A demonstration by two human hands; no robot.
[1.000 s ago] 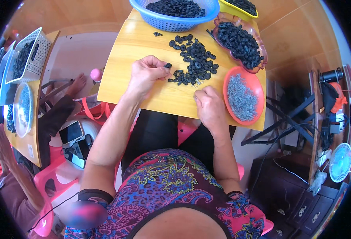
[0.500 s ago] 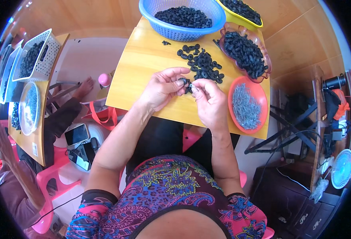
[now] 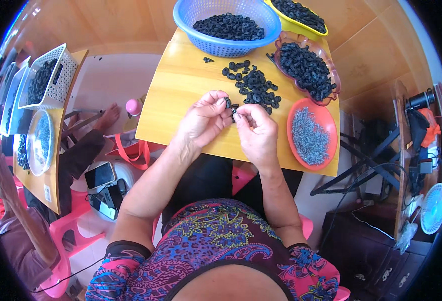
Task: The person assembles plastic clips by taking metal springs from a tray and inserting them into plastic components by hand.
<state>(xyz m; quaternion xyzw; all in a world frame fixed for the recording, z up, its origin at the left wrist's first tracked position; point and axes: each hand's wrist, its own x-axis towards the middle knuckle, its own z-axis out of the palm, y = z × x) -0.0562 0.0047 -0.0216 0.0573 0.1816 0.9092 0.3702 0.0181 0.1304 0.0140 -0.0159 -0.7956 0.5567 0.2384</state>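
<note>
Near the front edge of the wooden table [image 3: 171, 90], my two hands meet over small black parts. Between the thumb and fingers of my left hand [image 3: 198, 123] is a small round black plastic part [image 3: 227, 102]. The fingertips of my right hand [image 3: 257, 133] pinch together beside it, at another small dark piece [image 3: 234, 110]; its exact shape is mostly hidden. Just beyond my hands lies a loose pile of black plastic parts [image 3: 256, 83]. To the right of my right hand, an orange-red plate [image 3: 334, 133] holds many small silvery metal pieces [image 3: 308, 131].
A blue basket [image 3: 221, 48], a yellow basin [image 3: 301, 29] and a reddish see-through dish [image 3: 335, 80], all full of black parts, stand along the far side. At left, another person's arm [image 3: 13, 200] is near a second table with a white basket [image 3: 63, 83]. A fan [image 3: 434, 208] is at right.
My left fingers have tilted up, bringing the round black part into clearer view. My right hand has shifted slightly left and nearer to me. The view has moved a little.
</note>
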